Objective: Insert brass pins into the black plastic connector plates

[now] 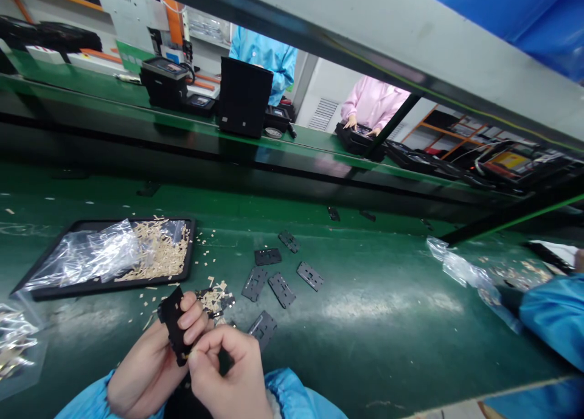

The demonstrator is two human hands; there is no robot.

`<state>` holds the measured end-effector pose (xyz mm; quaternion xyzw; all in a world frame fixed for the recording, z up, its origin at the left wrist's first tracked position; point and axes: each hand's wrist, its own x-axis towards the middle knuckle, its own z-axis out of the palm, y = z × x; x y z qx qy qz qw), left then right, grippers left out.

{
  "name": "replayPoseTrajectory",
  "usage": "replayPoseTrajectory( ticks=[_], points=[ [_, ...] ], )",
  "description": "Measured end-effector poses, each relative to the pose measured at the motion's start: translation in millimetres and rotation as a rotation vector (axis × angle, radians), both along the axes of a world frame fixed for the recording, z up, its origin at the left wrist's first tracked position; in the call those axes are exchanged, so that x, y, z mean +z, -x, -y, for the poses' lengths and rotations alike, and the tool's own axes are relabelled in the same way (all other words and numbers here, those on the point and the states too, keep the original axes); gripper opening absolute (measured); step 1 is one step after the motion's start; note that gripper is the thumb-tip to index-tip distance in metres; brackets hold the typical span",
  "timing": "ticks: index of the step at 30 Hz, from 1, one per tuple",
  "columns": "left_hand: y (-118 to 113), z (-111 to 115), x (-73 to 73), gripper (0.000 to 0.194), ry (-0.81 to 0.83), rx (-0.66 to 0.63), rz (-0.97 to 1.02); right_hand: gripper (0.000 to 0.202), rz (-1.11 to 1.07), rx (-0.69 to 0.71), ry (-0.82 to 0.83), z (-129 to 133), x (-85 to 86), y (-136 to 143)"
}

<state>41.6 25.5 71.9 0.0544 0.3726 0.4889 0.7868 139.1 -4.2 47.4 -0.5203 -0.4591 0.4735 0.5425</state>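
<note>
My left hand [155, 355] has its fingers wrapped round a black plastic part [173, 325], held tilted above the green table. At the lower end of that part, my right hand [230, 370] pinches with thumb and forefinger; a tiny yellowish bit shows at the fingertips, too small to make out. Just behind my hands lies a small pile of beige pieces [216, 297] mixed with dark bits. Several flat black plates [281, 290] with cut-outs lie to the right of the pile, one [263, 330] close beside my right hand.
A black tray [114, 284] holds beige pieces and clear plastic bags. Another bag [20, 346] lies at the left edge. A blue sleeve [554, 315] and plastic film [460, 270] are at the right. Two people stand beyond a raised shelf [314, 140] bearing black cases.
</note>
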Motion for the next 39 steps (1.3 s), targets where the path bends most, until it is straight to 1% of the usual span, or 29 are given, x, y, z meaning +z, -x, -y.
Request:
replayPoseTrajectory(
  ticks=[6, 10, 14, 17, 20, 24, 27, 30, 32, 34, 37, 39],
  points=[
    [0, 0, -0.9, 0.046, -0.013, 0.003, -0.011, 0.012, -0.007, -0.067, -0.089, 1, -5.6, 5],
    [-1, 0, -0.5, 0.043, -0.018, 0.006, -0.041, 0.012, 0.044, -0.050, -0.094, 1, -5.9, 4],
    [1, 1, -3.0, 0.039, -0.052, -0.007, -0.121, 0.013, 0.091, -0.051, -0.101, 2, -3.8, 1],
    [3, 1, -9.0, 0.038, -0.081, 0.015, -0.206, 0.012, 0.098, -0.020, -0.065, 2, -1.8, -1],
    [5, -1, -13.8, 0.040, -0.075, 0.046, -0.308, 0.012, 0.066, 0.003, 0.000, 2, -1.3, -2],
    [5, -1, -13.7, 0.049, -0.073, 0.107, -0.431, 0.012, -0.030, 0.033, 0.074, 1, 0.1, -4],
    [5, 1, -12.9, 0.049, -0.107, 0.149, -0.500, 0.012, -0.081, 0.045, 0.112, -2, 3.9, -6],
    [6, 2, -12.2, 0.054, -0.074, 0.204, -0.552, 0.012, -0.111, 0.059, 0.124, -2, 6.1, -9],
    [6, 2, -10.6, 0.059, -0.027, 0.245, -0.554, 0.012, -0.104, 0.044, 0.083, -2, 4.7, -9],
    [5, 2, -8.1, 0.062, 0.011, 0.267, -0.530, 0.012, -0.049, -0.009, -0.010, 0, 1.7, -9],
    [4, 3, -5.7, 0.066, 0.059, 0.298, -0.507, 0.014, 0.121, -0.091, -0.189, 3, -2.3, -8],
    [4, 6, -7.0, 0.067, 0.060, 0.313, -0.505, 0.016, 0.241, -0.136, -0.306, 5, -3.4, -9]
  ],
)
